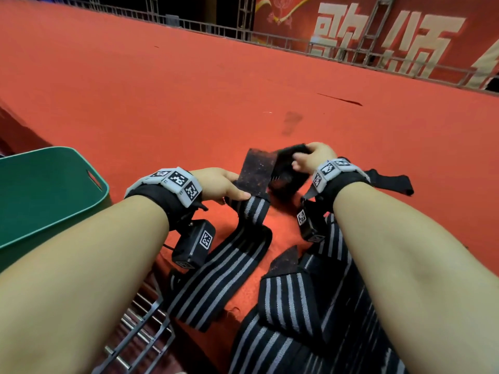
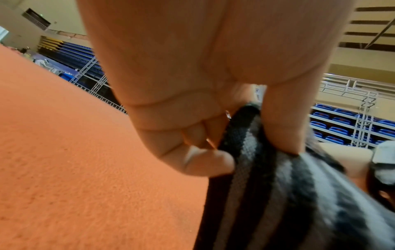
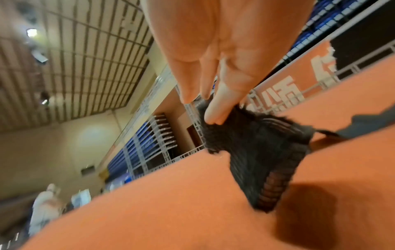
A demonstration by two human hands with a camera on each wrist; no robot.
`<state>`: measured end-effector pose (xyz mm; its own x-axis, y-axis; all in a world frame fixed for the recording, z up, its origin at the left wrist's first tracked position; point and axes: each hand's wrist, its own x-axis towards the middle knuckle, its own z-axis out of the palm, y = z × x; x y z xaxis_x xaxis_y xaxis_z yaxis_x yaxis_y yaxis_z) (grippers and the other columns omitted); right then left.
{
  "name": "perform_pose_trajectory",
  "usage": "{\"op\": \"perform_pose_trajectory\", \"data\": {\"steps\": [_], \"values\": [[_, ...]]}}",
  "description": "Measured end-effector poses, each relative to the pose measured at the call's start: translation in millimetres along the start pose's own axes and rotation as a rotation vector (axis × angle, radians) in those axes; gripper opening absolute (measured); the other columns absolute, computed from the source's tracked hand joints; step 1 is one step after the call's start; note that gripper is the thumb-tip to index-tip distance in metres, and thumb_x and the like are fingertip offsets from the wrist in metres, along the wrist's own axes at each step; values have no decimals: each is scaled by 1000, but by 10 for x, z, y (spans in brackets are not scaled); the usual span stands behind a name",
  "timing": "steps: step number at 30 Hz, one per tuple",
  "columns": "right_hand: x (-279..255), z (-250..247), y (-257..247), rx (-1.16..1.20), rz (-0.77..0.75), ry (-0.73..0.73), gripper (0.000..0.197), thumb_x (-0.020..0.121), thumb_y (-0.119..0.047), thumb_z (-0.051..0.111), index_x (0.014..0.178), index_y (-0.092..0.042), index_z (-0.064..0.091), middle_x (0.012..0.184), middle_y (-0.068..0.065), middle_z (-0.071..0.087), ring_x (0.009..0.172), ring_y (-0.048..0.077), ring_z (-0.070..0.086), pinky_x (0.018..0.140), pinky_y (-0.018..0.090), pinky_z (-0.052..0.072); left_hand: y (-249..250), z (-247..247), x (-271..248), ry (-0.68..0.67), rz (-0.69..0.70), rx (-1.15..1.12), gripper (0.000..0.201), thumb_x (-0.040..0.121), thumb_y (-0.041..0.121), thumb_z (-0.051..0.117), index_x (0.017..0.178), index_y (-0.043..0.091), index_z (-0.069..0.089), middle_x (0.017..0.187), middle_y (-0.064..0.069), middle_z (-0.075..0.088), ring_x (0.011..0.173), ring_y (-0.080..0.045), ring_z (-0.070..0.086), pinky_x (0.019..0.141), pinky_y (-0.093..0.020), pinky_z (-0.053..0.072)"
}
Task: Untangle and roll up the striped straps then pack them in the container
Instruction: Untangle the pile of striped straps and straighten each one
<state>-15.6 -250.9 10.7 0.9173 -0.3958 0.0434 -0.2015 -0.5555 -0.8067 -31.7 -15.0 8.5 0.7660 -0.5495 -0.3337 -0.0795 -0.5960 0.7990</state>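
Observation:
A black strap with grey stripes (image 1: 224,268) lies across the red carpet in front of me. My left hand (image 1: 224,184) pinches its striped end (image 2: 252,152) between thumb and curled fingers, just below a dark fuzzy fastening patch (image 1: 255,168). My right hand (image 1: 310,157) pinches a second black fuzzy strap end (image 1: 289,168), lifted off the carpet; in the right wrist view it hangs from my fingertips (image 3: 213,116) as a dark ribbed piece (image 3: 262,152). More striped strap (image 1: 291,303) lies heaped under my right forearm. The green container (image 1: 51,195) stands at the left.
A black strap tail (image 1: 391,182) trails on the carpet to the right of my right wrist. A metal grid rack (image 1: 140,333) sits at the carpet's near edge. A railing (image 1: 270,39) and a red banner bound the far side of the wide red carpet (image 1: 189,90).

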Motion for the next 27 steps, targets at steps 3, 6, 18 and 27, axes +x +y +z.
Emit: {"op": "perform_pose_trajectory", "data": {"steps": [3, 6, 18, 27], "values": [[51, -150, -5, 8, 1, 45, 50, 90, -10, 57, 138, -12, 43, 123, 8, 57, 100, 16, 60, 86, 20, 48, 45, 9, 5, 29, -7, -14, 22, 75, 40, 72, 94, 30, 68, 96, 0, 69, 83, -21, 60, 79, -36, 52], [-82, -239, 2, 65, 141, -126, 52, 91, -7, 56, 139, -16, 39, 120, 14, 53, 101, 26, 58, 80, 40, 56, 150, 90, 43, 76, 38, -165, 16, 90, 13, 59, 106, 11, 61, 90, -2, 65, 76, -13, 62, 63, -22, 56], [-1153, -514, 340, -373, 395, -571, 26, 95, -32, 53, 89, -7, 57, 80, 2, 57, 65, 16, 51, 36, 14, 42, 388, 564, -391, 215, 34, -205, 4, 92, 11, 56, 90, 13, 58, 92, -6, 62, 78, -22, 60, 60, -26, 56], [-1604, 12, 171, -955, 33, -606, 59, 83, -63, 53, 100, -8, 66, 94, 7, 64, 94, 25, 62, 81, 30, 46, 64, 758, -1000, 398, 44, -364, 14, 94, 8, 50, 106, 8, 58, 102, -10, 60, 94, -25, 62, 74, -29, 58]]}}
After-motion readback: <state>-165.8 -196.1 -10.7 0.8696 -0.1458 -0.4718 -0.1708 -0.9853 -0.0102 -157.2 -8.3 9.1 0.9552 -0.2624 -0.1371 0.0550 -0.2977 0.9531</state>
